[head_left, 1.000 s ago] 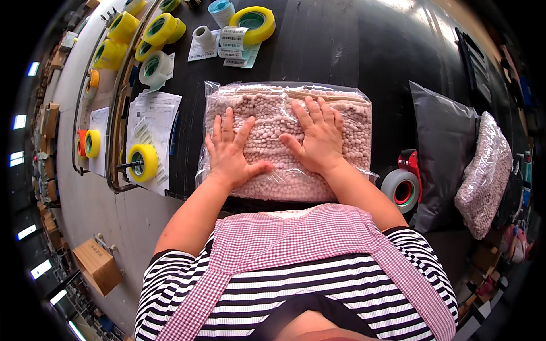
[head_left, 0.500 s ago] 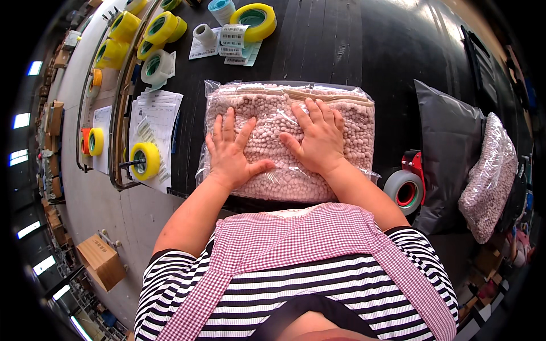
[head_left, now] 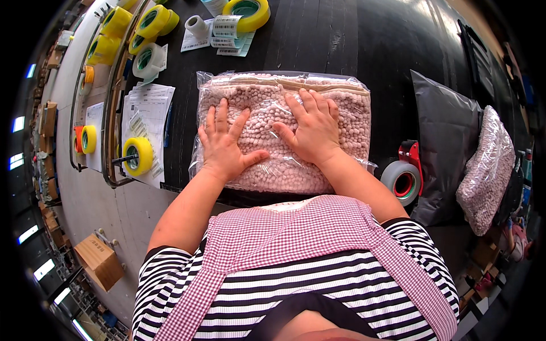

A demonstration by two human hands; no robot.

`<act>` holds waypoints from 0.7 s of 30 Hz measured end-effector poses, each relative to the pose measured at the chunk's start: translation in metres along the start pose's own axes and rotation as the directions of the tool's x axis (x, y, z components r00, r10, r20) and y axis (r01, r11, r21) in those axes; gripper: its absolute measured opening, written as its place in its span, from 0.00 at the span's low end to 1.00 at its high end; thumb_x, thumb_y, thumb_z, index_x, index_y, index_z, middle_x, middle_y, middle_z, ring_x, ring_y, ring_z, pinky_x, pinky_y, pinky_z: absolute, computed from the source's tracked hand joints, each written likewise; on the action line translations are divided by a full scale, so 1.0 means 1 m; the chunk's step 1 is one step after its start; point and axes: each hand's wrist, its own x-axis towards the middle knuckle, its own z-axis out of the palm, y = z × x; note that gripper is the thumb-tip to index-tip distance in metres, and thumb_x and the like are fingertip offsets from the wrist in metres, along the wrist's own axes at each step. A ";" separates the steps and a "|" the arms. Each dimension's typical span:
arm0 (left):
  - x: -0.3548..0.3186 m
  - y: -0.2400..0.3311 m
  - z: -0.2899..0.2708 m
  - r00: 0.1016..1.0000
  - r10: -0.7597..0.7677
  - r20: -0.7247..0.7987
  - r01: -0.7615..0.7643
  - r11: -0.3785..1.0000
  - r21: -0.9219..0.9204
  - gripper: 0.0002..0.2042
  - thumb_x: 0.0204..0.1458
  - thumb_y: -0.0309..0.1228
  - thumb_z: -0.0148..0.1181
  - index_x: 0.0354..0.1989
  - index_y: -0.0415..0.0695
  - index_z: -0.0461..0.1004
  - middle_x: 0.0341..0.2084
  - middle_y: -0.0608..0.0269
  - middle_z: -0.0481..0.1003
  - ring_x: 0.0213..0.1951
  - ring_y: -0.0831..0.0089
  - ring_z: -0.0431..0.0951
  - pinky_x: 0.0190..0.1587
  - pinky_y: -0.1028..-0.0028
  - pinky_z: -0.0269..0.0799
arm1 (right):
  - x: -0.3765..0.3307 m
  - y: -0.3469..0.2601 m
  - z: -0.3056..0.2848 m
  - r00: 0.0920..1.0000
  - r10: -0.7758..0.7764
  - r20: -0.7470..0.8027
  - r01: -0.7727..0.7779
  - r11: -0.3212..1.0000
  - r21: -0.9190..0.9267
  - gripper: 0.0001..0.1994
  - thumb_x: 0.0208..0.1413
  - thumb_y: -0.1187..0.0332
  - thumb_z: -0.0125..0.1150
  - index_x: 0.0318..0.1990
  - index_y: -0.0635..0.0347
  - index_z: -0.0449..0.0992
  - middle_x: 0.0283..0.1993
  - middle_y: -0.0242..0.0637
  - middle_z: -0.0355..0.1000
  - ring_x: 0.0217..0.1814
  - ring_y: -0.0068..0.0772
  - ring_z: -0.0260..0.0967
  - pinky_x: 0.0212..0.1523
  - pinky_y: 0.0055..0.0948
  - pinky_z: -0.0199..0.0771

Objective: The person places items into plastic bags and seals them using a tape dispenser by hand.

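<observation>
A folded pink bobbly mat (head_left: 264, 116) lies inside a clear plastic bag (head_left: 200, 85) on the black tabletop in front of me. My left hand (head_left: 225, 142) rests palm down on the left half of the package, its fingers spread. On the right half, my right hand (head_left: 314, 125) presses flat with the thumb stretched out to the left. Neither hand grips anything. The plastic shines and wrinkles around both hands, and the mat's folded edge runs along the far side.
Right of the package are a red tape dispenser (head_left: 405, 175), a grey plastic mailer bag (head_left: 443, 131) and another bagged pink mat (head_left: 488, 170). Labels (head_left: 226, 31) and a yellow tape roll (head_left: 250, 14) lie at the back. Papers (head_left: 149, 102) and several tape rolls (head_left: 151, 59) sit left.
The whole view has shifted slightly, so table and package appear a little higher and further left. Both hands stay spread on the package in nearly the same places.
</observation>
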 end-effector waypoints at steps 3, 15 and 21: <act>0.000 0.000 0.001 1.000 -0.001 0.001 0.001 1.000 0.007 0.51 0.37 0.75 0.61 0.71 0.64 0.60 0.75 0.49 0.41 0.74 0.42 0.38 0.67 0.32 0.35 | 0.000 0.000 0.001 1.000 -0.003 -0.009 0.003 1.000 -0.002 0.34 0.57 0.38 0.56 0.62 0.54 0.73 0.66 0.49 0.65 0.72 0.47 0.53 0.72 0.48 0.40; 0.001 0.001 -0.002 0.999 -0.019 0.032 0.018 1.000 0.018 0.49 0.38 0.74 0.60 0.70 0.63 0.62 0.74 0.50 0.41 0.74 0.43 0.38 0.68 0.34 0.34 | 0.001 0.000 0.002 1.000 -0.012 -0.019 0.012 1.000 0.004 0.33 0.55 0.40 0.59 0.60 0.56 0.74 0.63 0.49 0.67 0.69 0.47 0.57 0.70 0.47 0.44; 0.001 0.005 -0.005 1.000 -0.017 0.008 0.017 0.999 0.046 0.48 0.39 0.72 0.62 0.69 0.60 0.63 0.74 0.48 0.44 0.73 0.43 0.42 0.68 0.39 0.38 | 0.002 0.001 0.003 0.999 -0.016 -0.036 0.016 1.000 0.009 0.32 0.55 0.40 0.59 0.59 0.55 0.75 0.62 0.48 0.68 0.68 0.46 0.58 0.70 0.46 0.45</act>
